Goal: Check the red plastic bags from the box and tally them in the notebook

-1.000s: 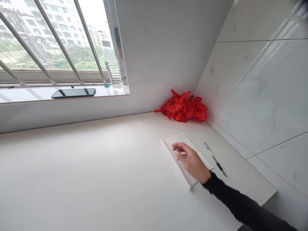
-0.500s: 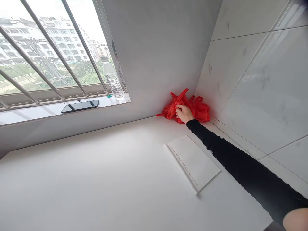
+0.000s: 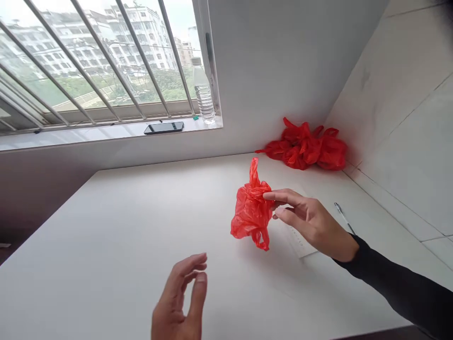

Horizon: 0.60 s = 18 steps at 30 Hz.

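Note:
A crumpled red plastic bag hangs just over the white table, its loop handles sticking out at top and bottom. My right hand has it by its right side, at the fingertips; the thumb stands somewhat away from the index finger. Lower down and to the left, my left hand is empty, with thumb and curved fingers apart. More red plastic bags lie heaped in the corner against the wall. Beneath my right hand lies a white notebook, mostly covered from view.
A pen rests on the table beyond my right wrist. On the window sill are a phone lying flat and an upright water bottle. Tiled wall bounds the right side.
My right hand has come away from the corner heap toward me with one red bag. My left hand has come into view. The camera view has shifted left, and a pen now shows.

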Each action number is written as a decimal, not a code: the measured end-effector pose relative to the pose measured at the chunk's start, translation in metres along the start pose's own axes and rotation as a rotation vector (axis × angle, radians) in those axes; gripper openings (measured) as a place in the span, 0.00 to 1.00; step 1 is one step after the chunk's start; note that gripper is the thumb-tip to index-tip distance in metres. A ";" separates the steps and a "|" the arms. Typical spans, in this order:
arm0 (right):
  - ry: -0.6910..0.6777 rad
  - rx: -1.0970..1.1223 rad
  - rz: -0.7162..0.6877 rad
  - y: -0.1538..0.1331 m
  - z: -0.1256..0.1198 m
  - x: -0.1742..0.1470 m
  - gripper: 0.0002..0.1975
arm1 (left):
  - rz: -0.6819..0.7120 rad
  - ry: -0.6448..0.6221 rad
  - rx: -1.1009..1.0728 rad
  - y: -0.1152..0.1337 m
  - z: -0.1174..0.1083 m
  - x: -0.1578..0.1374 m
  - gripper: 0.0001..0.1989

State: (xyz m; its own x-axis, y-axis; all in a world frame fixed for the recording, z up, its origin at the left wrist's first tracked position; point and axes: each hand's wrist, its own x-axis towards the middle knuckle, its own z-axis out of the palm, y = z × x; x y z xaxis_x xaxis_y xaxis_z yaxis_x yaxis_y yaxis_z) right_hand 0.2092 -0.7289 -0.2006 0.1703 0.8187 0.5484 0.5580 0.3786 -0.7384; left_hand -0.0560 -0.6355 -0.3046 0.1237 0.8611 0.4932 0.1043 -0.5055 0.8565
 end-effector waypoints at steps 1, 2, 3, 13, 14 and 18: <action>-0.072 0.005 0.019 -0.002 0.009 -0.012 0.15 | 0.036 -0.068 0.002 0.003 0.008 -0.008 0.13; -0.135 -0.006 0.027 -0.004 0.017 -0.024 0.15 | 0.079 -0.120 0.017 0.005 0.016 -0.015 0.17; -0.193 -0.026 0.025 -0.005 0.024 -0.034 0.15 | 0.126 -0.177 0.033 0.007 0.023 -0.021 0.21; -0.221 -0.197 0.112 0.013 0.043 -0.058 0.17 | 0.048 -0.319 -0.124 0.003 0.038 -0.028 0.07; -0.226 -0.228 0.126 0.017 0.042 -0.060 0.18 | 0.058 -0.310 -0.133 0.004 0.039 -0.030 0.07; -0.176 -0.362 0.028 0.039 0.037 -0.084 0.13 | 0.082 -0.247 -0.103 0.011 0.031 -0.045 0.10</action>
